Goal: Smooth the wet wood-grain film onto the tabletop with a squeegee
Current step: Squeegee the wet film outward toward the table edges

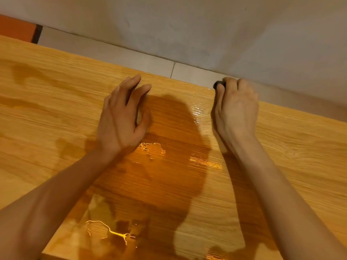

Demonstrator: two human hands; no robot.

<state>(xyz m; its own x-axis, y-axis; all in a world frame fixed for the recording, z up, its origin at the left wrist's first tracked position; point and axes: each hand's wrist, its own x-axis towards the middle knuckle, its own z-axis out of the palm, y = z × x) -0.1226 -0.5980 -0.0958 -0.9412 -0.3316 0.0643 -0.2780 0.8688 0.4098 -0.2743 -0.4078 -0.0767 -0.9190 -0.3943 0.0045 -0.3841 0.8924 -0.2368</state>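
Head view: my right hand [237,107] grips the squeegee [219,84] (mostly hidden) at the worktop's [56,102] far edge, upper right; left hand [123,117] rests flat on wet film [169,175].

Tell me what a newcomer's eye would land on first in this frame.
First, the two bare forearms reaching across the glossy, wet wood-grain film that covers the tabletop. The left hand rests at the middle with fingers spread and loosely bent, while the right hand curls round a small dark object at the far edge, too hidden to identify. Bright water puddles glint near the front edge, below the left forearm.
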